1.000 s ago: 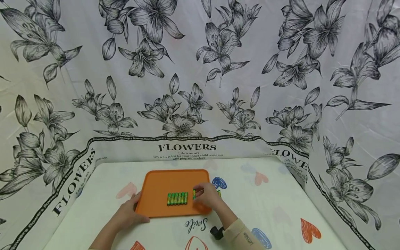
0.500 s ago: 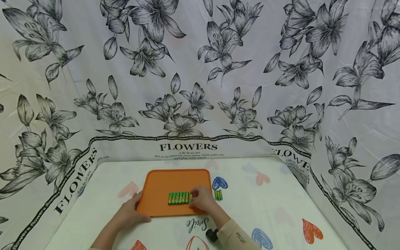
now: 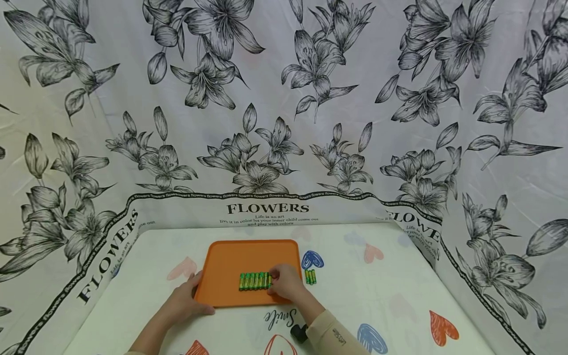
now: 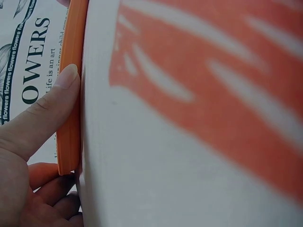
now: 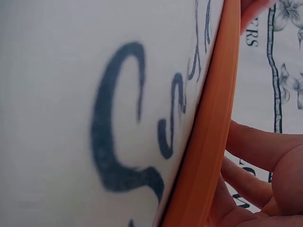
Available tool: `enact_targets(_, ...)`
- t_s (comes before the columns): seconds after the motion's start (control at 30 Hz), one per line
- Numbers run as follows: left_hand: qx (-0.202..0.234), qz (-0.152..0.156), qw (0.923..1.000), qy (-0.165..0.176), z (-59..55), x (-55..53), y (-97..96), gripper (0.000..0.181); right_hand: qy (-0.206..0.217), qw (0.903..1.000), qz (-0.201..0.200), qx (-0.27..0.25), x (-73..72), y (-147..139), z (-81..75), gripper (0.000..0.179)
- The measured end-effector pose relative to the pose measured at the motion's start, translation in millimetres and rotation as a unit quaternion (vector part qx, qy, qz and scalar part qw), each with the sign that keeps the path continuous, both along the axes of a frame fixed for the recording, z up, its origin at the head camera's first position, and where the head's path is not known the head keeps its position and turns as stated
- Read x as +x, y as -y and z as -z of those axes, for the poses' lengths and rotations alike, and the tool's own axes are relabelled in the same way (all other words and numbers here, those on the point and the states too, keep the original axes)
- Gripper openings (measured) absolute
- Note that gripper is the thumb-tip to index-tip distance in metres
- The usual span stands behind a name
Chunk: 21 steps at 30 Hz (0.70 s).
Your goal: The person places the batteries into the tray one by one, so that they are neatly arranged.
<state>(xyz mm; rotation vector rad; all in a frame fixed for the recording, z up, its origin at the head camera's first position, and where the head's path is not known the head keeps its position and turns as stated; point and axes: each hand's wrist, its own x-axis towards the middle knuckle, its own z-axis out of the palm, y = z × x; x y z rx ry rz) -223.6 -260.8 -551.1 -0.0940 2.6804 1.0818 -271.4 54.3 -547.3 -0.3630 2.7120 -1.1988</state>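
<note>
On the table lies an orange tray (image 3: 239,254) with a row of several green batteries (image 3: 253,281) standing side by side near its middle. My left hand (image 3: 185,299) holds the tray's near left corner. In the left wrist view the thumb (image 4: 49,106) presses the tray's near wall, with other fingers past the corner. At the row's right end, my right hand (image 3: 287,284) pinches one more battery (image 3: 270,280), mostly covered by the fingers. The right wrist view shows this hand over the tray wall (image 5: 208,142); the battery is hidden there.
Three more green batteries (image 3: 310,276) lie on the tablecloth (image 3: 355,291) just right of the tray. A small black object (image 3: 299,334) is by the right sleeve (image 3: 336,335). A flower-printed curtain (image 3: 266,162) surrounds the table at the back and sides.
My right hand has moved left over the tray with a battery, bringing it up against the row's right end. The batteries beside the tray have come into fuller view. My left hand stays put.
</note>
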Motion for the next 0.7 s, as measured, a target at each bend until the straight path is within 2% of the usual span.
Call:
enact_targets(0.3, 0.005, 0.003, 1.0000, -0.002, -2.1, 1.3, 0.2, 0.137, 0.033, 0.9978, 0.016, -0.056, 1.2, -10.5, -8.6, 0.054)
enact_targets(0.5, 0.003, 0.004, 1.0000, -0.006, -1.4, 1.3, 0.7, 0.137, 0.022, 0.9957, 0.021, -0.088, -5.4, -28.1, -16.1, 0.053)
enact_targets(0.7, 0.001, 0.006, 0.9999, -0.008, -0.8, 1.5, 0.8, 0.137, 0.007, 0.9960, 0.027, -0.085, -12.1, -50.1, -20.1, 0.054)
